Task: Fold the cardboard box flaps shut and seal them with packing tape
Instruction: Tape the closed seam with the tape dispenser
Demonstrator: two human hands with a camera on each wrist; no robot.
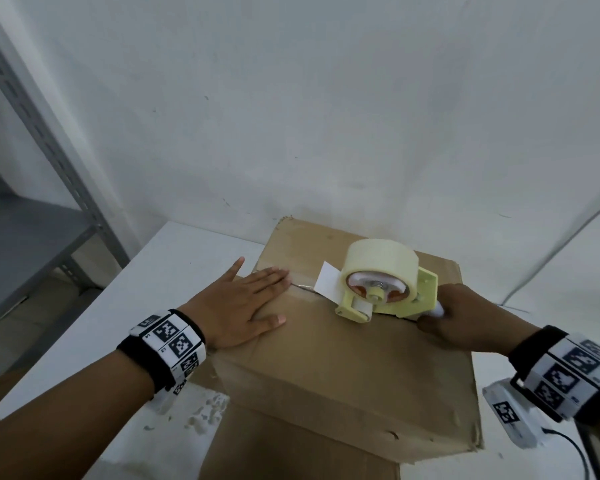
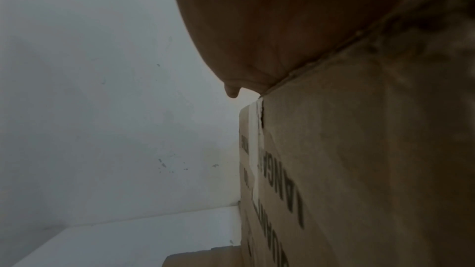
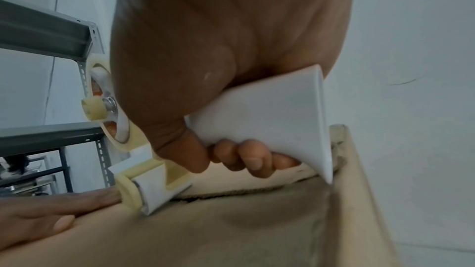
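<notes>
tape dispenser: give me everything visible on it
The tape dispenser has a pale yellow plastic frame, a white handle and a wide roll of cream tape on a hub with orange showing. A white roller sits at its front end, and a white flap sticks out beside the roll. It rests low on the seam of the cardboard box, front end toward the left hand, which lies flat on the box top. The right hand grips the handle.

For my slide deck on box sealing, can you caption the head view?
Left hand presses the cardboard box flaps flat while the right hand runs the tape dispenser along the seam.
</notes>
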